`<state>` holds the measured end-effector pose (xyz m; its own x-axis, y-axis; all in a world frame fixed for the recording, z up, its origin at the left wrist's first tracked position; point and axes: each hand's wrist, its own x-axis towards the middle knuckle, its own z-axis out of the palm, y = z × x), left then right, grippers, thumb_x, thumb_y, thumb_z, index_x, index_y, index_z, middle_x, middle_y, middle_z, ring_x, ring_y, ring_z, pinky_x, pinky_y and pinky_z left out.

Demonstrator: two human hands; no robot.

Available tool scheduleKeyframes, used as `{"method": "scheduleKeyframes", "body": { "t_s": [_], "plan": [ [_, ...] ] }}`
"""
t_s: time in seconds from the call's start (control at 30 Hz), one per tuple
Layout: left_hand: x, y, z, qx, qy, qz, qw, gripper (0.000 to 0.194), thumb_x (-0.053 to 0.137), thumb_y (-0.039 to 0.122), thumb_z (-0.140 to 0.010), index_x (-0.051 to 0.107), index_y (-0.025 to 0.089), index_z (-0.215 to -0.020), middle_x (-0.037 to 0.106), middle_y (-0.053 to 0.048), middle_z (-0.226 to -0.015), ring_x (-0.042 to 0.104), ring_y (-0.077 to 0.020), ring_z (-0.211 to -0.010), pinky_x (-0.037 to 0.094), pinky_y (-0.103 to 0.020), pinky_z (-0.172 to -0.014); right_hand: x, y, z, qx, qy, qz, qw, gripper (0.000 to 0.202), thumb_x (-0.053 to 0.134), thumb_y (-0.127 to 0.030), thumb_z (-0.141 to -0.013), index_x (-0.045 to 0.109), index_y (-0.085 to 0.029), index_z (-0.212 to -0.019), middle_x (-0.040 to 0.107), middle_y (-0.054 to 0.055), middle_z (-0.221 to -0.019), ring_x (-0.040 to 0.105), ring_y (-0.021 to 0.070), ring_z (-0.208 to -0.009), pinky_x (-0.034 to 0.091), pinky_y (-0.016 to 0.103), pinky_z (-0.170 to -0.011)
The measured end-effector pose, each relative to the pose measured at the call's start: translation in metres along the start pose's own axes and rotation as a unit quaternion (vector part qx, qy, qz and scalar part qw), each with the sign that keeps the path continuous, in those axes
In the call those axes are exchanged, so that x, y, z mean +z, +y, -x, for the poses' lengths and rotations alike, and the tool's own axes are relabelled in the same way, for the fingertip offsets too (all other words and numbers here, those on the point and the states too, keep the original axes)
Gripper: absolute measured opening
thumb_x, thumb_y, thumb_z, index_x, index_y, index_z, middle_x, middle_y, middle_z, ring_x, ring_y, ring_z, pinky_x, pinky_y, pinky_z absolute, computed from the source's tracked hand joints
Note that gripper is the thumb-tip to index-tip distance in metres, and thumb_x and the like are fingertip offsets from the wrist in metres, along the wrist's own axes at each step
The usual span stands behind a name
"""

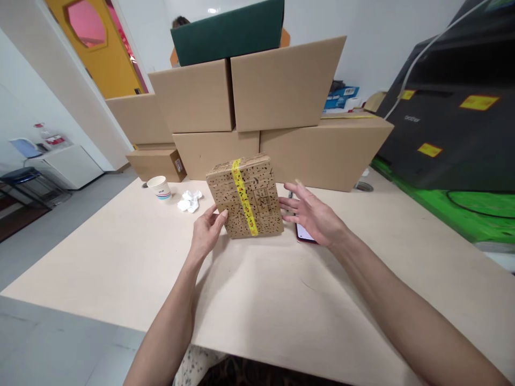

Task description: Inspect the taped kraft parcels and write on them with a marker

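Note:
A brown cardboard box (pixel 263 220) with dark speckles stands tilted on the table in front of me. Yellow printed tape (pixel 244 198) runs over its top and down its near face. My left hand (pixel 208 228) grips the box's lower left edge, thumb on the near face and fingers partly hidden behind it. At the right side, my right hand (pixel 311 212) is open with its fingers spread, the fingertips close to the box's edge; whether they touch it I cannot tell. Below that hand lies a phone (pixel 304 234) with a lit screen, partly covered by the hand.
Large cardboard boxes (pixel 281 91) are stacked along the table's back, a dark green box (pixel 229 32) on top. A paper cup (pixel 160 187) and crumpled white tissue (pixel 190 201) sit at the left. A big black machine (pixel 454 128) stands at the right. The pale table (pixel 249 300) extends toward me.

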<state>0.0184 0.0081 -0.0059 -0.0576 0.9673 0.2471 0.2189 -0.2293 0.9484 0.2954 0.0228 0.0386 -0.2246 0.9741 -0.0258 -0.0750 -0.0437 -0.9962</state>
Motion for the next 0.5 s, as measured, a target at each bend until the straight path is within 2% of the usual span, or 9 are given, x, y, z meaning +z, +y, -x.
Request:
{"method": "scheduleKeyframes", "body": {
  "t_s": [0.17,0.27,0.37,0.43,0.5],
  "plan": [
    [0.001,0.001,0.002,-0.011,0.073,0.008,0.997,0.078,0.075,0.070,-0.082,0.071,0.013,-0.135,0.081,-0.008,-0.091,0.075,-0.0256,-0.089,0.063,-0.042,-0.086,0.003,-0.002,0.005,-0.021,0.009,-0.006,1.000,0.080,0.050,-0.081,-0.091,0.047,-0.031,-0.153,0.070,0.016,-0.137,0.060,0.0342,-0.138,0.050,0.055,-0.110],
    [0.000,0.002,0.003,-0.019,0.105,0.020,0.994,0.088,0.078,0.070,-0.079,0.065,0.010,-0.142,0.082,-0.010,-0.092,0.076,-0.0279,-0.095,0.061,-0.046,-0.095,0.003,-0.005,0.009,-0.039,0.024,-0.016,0.999,0.080,0.054,-0.081,-0.089,0.048,-0.032,-0.152,0.069,0.016,-0.140,0.058,0.0351,-0.141,0.048,0.057,-0.112],
    [-0.002,0.003,0.004,0.004,0.109,0.036,0.993,0.085,0.080,0.066,-0.080,0.064,0.014,-0.144,0.080,-0.015,-0.114,0.073,-0.0322,-0.116,0.056,-0.050,-0.107,0.002,-0.009,0.012,-0.050,0.034,-0.020,0.998,0.078,0.058,-0.081,-0.088,0.050,-0.033,-0.150,0.070,0.014,-0.140,0.058,0.0352,-0.140,0.046,0.059,-0.113],
    [-0.004,0.003,0.004,0.036,0.100,0.053,0.993,0.077,0.079,0.064,-0.083,0.065,0.019,-0.143,0.074,-0.016,-0.135,0.066,-0.0339,-0.131,0.052,-0.053,-0.112,0.002,-0.011,0.013,-0.050,0.033,-0.026,0.998,0.077,0.059,-0.081,-0.087,0.052,-0.033,-0.147,0.072,0.013,-0.137,0.060,0.0349,-0.138,0.046,0.058,-0.112],
    [-0.006,0.003,0.003,0.067,0.096,0.076,0.990,0.071,0.077,0.062,-0.086,0.065,0.023,-0.144,0.068,-0.015,-0.146,0.059,-0.0340,-0.141,0.047,-0.055,-0.118,0.004,-0.013,0.014,-0.050,0.032,-0.035,0.998,0.077,0.061,-0.080,-0.086,0.054,-0.032,-0.145,0.073,0.012,-0.134,0.062,0.0341,-0.135,0.048,0.056,-0.110]
  ]
}}
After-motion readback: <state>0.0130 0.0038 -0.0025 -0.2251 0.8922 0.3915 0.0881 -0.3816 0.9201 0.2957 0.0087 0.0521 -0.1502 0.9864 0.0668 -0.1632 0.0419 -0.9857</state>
